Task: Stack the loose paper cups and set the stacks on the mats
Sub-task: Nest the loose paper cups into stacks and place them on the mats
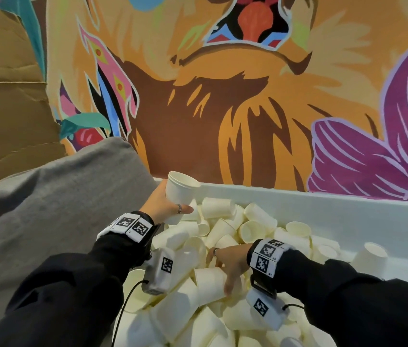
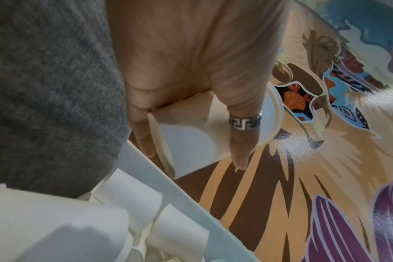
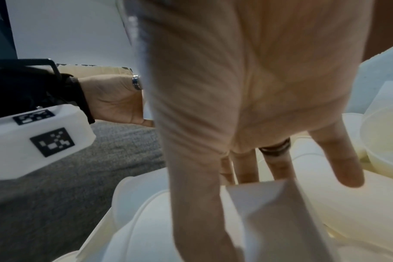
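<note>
paper cups (image 1: 225, 246), plain cream-white with rolled rims, lie loose in a heap inside a pale bin (image 1: 323, 204); most lie on their sides, mouths pointing every way, a few mouth-up. bin sits against a painted mural wall (image 1: 248, 96), grey fabric (image 1: 47, 196) at its left edge, brown cardboard (image 1: 5, 83) further left.

left hand (image 1: 163, 204) is raised above the far-left corner of the bin, holding one cup (image 1: 179, 194) upright, mouth up and tilted a little to the right. in the left wrist view the fingers (image 2: 240, 141) and thumb curl round that cup's wall (image 2: 191, 141), a patterned ring on one finger; whether it is a single cup or a short nested stack cannot be told.

right hand (image 1: 230, 266) is down in the heap near the middle of the bin, palm down, fingers spread and nearly straight, lying across a cup on its side (image 1: 210, 281). right wrist view shows the fingers (image 3: 339, 159) extended over the cup, blurred; thumb reaches along its near side, a closed grip is not shown.

both wrists wear white marker-tagged bands (image 1: 266, 256) over black sleeves (image 1: 73, 284), with a cable hanging from each wrist unit.
</note>
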The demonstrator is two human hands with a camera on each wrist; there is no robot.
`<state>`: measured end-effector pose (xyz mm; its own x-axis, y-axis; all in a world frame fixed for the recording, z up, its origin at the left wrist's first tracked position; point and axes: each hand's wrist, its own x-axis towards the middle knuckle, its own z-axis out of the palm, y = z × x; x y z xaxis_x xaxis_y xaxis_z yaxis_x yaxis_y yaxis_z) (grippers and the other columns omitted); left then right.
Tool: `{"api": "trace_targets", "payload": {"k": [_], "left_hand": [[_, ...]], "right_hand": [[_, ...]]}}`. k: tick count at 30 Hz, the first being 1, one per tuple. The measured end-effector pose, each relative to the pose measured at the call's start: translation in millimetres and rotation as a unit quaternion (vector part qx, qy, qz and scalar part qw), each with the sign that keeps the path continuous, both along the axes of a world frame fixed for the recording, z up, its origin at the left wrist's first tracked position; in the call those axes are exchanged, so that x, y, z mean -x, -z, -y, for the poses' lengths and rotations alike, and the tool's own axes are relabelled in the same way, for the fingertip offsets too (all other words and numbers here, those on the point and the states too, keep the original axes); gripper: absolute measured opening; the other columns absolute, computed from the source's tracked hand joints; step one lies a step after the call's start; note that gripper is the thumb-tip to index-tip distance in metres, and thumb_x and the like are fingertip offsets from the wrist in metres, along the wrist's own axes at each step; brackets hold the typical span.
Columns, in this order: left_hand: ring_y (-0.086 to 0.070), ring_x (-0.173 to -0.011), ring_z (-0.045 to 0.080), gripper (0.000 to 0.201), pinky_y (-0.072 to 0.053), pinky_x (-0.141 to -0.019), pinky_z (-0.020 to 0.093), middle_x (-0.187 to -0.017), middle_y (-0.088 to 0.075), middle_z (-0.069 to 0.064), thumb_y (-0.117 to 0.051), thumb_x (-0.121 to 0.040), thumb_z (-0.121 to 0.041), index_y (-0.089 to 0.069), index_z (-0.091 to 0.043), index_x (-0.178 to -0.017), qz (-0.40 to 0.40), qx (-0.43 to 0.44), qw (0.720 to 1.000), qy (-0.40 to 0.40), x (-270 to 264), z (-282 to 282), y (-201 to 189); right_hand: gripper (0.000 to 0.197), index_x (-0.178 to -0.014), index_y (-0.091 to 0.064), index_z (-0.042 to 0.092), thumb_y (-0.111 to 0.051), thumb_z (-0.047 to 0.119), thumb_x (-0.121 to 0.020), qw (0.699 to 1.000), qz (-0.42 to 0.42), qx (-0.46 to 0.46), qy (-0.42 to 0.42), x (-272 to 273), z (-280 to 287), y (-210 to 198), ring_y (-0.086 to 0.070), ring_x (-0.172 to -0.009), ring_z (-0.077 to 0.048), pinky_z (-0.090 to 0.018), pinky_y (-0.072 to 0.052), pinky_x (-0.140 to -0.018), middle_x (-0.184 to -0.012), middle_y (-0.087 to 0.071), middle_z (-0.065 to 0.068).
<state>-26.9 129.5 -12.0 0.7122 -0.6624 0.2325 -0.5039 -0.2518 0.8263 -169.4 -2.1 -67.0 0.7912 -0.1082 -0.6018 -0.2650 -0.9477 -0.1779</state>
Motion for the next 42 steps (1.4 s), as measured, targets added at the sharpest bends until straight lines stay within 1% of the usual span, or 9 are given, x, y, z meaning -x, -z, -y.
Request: {"api": "trace_targets", "payload": {"k": [8, 12, 19, 24, 29, 32, 36, 39, 42], "left_hand": [[-0.050, -0.084, 0.002, 0.065, -0.038, -0.066, 0.016, -0.094, -0.052, -0.010, -0.081, -0.069, -0.007, -0.043, -0.014, -0.121, 0.003, 0.013, 1.000, -0.003, 1.5, 4.7, -1.9], [-0.050, -0.085, 0.001, 0.066, -0.039, -0.066, 0.016, -0.095, -0.051, -0.009, -0.081, -0.068, -0.007, -0.044, -0.011, -0.123, 0.003, 0.008, 1.000, 0.005, 3.8, 8.3, 0.8], [-0.052, -0.085, 0.004, 0.070, -0.041, -0.066, 0.017, -0.104, -0.056, 0.001, -0.083, -0.067, -0.009, -0.042, -0.012, -0.124, -0.001, -0.021, 0.999, 0.036, 12.9, 21.5, -1.3], [-0.057, -0.100, 0.017, 0.079, -0.050, -0.081, 0.029, -0.116, -0.058, 0.008, -0.085, -0.061, -0.010, -0.041, -0.016, -0.126, -0.022, -0.007, 0.997, 0.076, 21.3, 26.8, -4.5], [-0.058, -0.095, 0.012, 0.070, -0.047, -0.070, 0.018, -0.112, -0.060, 0.005, -0.081, -0.068, -0.003, -0.043, -0.017, -0.126, -0.020, 0.033, 0.996, 0.082, 28.7, 21.5, -8.2], [-0.057, -0.091, 0.010, 0.067, -0.045, -0.069, 0.016, -0.104, -0.060, -0.002, -0.080, -0.069, -0.003, -0.044, -0.018, -0.124, -0.023, 0.064, 0.996, 0.059, 27.7, 14.4, -10.1], [-0.057, -0.091, 0.008, 0.071, -0.045, -0.071, 0.019, -0.108, -0.060, 0.001, -0.083, -0.065, -0.008, -0.045, -0.015, -0.124, -0.019, 0.066, 0.997, 0.029, 20.8, 0.3, -8.4], [-0.058, -0.096, 0.015, 0.076, -0.048, -0.076, 0.024, -0.109, -0.060, 0.005, -0.084, -0.057, -0.018, -0.046, -0.015, -0.122, -0.021, 0.071, 0.997, 0.004, 12.1, -9.8, -6.4], [-0.058, -0.100, 0.020, 0.072, -0.048, -0.078, 0.028, -0.111, -0.060, 0.006, -0.085, -0.062, -0.013, -0.046, -0.014, -0.123, -0.024, 0.070, 0.997, -0.009, 3.3, -18.3, -6.3]], "right_hand": [[0.086, -0.140, -0.022, 0.020, -0.077, 0.019, -0.074, 0.995, 0.094, 0.017, 0.030, 10.2, 41.0, -34.2, -0.055, -0.111, -0.028, -0.036, -0.044, -0.096, -0.127, -0.055, -0.007], [0.101, -0.144, -0.011, 0.021, -0.079, 0.017, -0.070, 0.963, 0.250, -0.034, 0.089, 13.3, 72.8, -59.5, -0.052, -0.112, -0.026, -0.038, -0.048, -0.095, -0.126, -0.047, -0.007], [0.090, -0.136, -0.016, 0.025, -0.075, -0.002, -0.073, 0.714, 0.613, -0.307, 0.142, 16.4, 62.0, -106.7, -0.045, -0.117, -0.021, -0.034, -0.049, -0.094, -0.126, -0.037, -0.003], [0.086, -0.133, -0.019, 0.024, -0.076, 0.003, -0.073, 0.635, 0.659, -0.370, 0.159, 3.1, 28.4, -110.4, -0.050, -0.111, -0.016, -0.032, -0.052, -0.087, -0.126, -0.040, -0.005], [0.065, -0.134, -0.026, 0.025, -0.068, 0.022, -0.085, 0.733, 0.534, -0.389, 0.161, -6.0, 8.1, -97.7, -0.049, -0.117, -0.014, -0.030, -0.044, -0.100, -0.130, -0.043, -0.001], [0.053, -0.145, -0.026, 0.023, -0.039, 0.043, -0.098, 0.807, 0.466, -0.332, 0.147, -8.1, 1.1, -88.7, -0.028, -0.132, -0.008, -0.024, -0.023, -0.108, -0.149, -0.020, 0.002], [0.055, -0.148, -0.016, 0.038, -0.025, 0.055, -0.096, 0.806, 0.446, -0.358, 0.152, -10.2, -2.1, -80.6, -0.015, -0.142, -0.013, -0.042, -0.018, -0.116, -0.154, -0.007, 0.011], [0.048, -0.139, -0.027, 0.034, -0.036, 0.053, -0.096, 0.773, 0.467, -0.359, 0.235, -14.8, 1.1, -73.4, -0.039, -0.128, -0.019, -0.040, -0.042, -0.097, -0.146, -0.028, -0.001], [0.051, -0.134, -0.034, 0.018, -0.053, 0.041, -0.093, 0.879, 0.345, -0.252, 0.210, -18.9, 2.2, -56.6, -0.051, -0.105, -0.018, -0.029, -0.043, -0.077, -0.132, -0.049, -0.006]]}}
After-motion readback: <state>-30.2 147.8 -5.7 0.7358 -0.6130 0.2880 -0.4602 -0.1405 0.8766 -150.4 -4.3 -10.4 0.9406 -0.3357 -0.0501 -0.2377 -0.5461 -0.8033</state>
